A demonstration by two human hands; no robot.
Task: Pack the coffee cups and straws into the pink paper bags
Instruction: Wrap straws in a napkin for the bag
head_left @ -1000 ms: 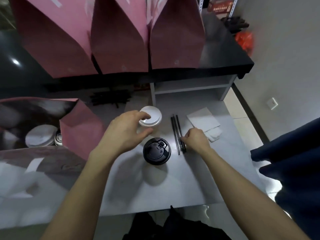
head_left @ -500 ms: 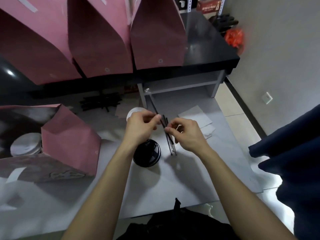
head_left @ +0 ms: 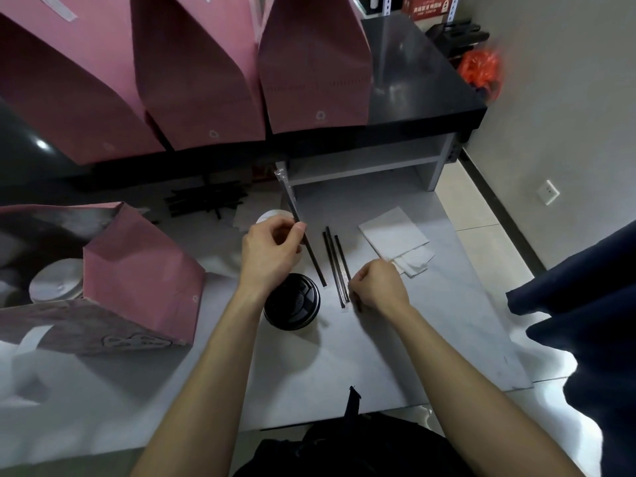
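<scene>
The left hand (head_left: 272,251) pinches one wrapped black straw (head_left: 303,232) between thumb and curled fingers, gripping it near its middle; its long axis runs from a clear wrapper tip up and away from the fingers to a lower end down and to their right, close to the black-lidded cup (head_left: 292,302). The right hand (head_left: 377,287) is curled over the near ends of the straws on the table (head_left: 335,266), which lie side by side with their long axes pointing away from the person; the fingertips are hidden under the knuckles, so whether it already has one pinched cannot be told. The open pink bag (head_left: 137,266) lies on its side well to the left of the left fingers, its mouth facing further left with a white-lidded cup (head_left: 56,285) inside, so the held straw seems to need a leftward carry, and the left hand is clearly the nearer one for that. The black-lidded cup stands just below the left wrist, between both hands, and a second white lid (head_left: 272,215) peeks out just behind the left fingers; either could be clipped by a low sweep. Beyond the right fingers lie folded napkins (head_left: 395,232). Three upright pink bags (head_left: 309,63) stand on the raised dark counter (head_left: 423,91) far above both hands, with a heap of spare straws (head_left: 206,201) beneath its edge.
</scene>
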